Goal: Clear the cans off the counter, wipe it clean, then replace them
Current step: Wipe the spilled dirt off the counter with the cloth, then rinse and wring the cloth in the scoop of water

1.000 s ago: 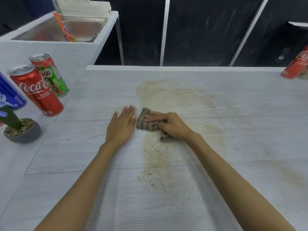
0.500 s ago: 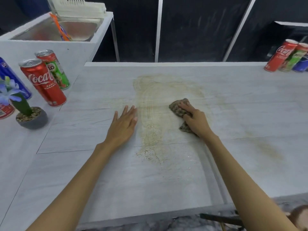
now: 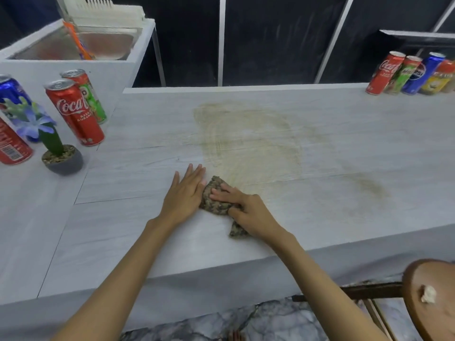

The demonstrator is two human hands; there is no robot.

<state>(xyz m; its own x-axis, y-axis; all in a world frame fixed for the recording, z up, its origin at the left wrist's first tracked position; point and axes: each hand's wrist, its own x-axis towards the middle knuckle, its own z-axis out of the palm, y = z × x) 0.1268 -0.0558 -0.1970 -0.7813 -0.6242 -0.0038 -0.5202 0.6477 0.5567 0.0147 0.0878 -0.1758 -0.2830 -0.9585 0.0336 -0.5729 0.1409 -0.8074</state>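
A crumpled brown patterned cloth (image 3: 215,206) lies on the pale wood-grain counter (image 3: 320,217). My right hand (image 3: 251,212) presses on it with fingers stretched over its top. My left hand (image 3: 183,195) rests flat on the counter, its edge touching the cloth's left side. A wide tan smear (image 3: 246,139) spreads behind the hands. On the left side surface stand a Coca-Cola can (image 3: 73,112), a green can (image 3: 92,97), a blue can (image 3: 11,92) and another red can (image 3: 11,146). At the far right corner stand several cans: Coca-Cola (image 3: 385,72), green (image 3: 402,75), Pepsi (image 3: 422,72), yellow (image 3: 440,77).
A small potted plant with a blue flower (image 3: 61,158) stands beside the left cans. A raised steel sink (image 3: 73,45) with a white rack is at the back left. A brown wooden stool (image 3: 430,296) stands below the counter's near edge at the right.
My right hand has dragged the cloth back left and toward me until it meets the left hand. The speckled grit near the front is gone. The view has tilted down.
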